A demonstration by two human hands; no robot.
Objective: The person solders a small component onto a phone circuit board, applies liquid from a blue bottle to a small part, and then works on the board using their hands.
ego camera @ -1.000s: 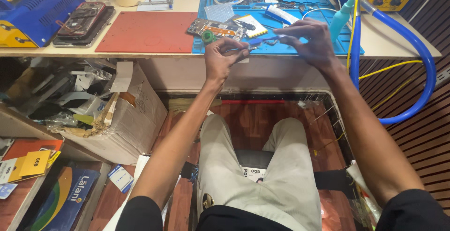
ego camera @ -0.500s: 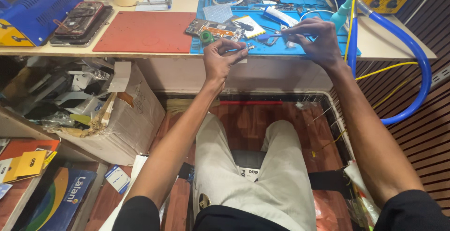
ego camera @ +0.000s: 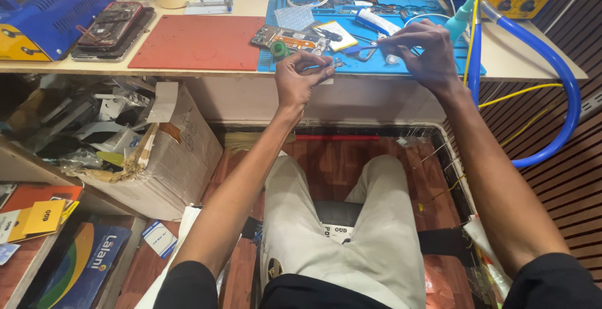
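Two hands: both pinched over the blue mat (ego camera: 376, 64) at the table (ego camera: 533, 64) edge.
Change: left hand (ego camera: 301, 80) has drawn nearer the edge, fingers closed on a small part (ego camera: 333, 64); right hand (ego camera: 423, 52) keeps gripping tweezers (ego camera: 360, 48).
Meaning: fine work on the part seems under way.
Around: opened phone board (ego camera: 291, 36), red mat (ego camera: 197, 40).
Obstacle: blue hose (ego camera: 558, 83) hangs beside the right wrist.

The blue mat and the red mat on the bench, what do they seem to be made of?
The blue mat under the left hand and right hand looks like soft silicone or rubber: matte, with moulded compartments along its far edge. The red mat looks similar, flat and matte without gloss, though it could be a rubber or fibre sheet.
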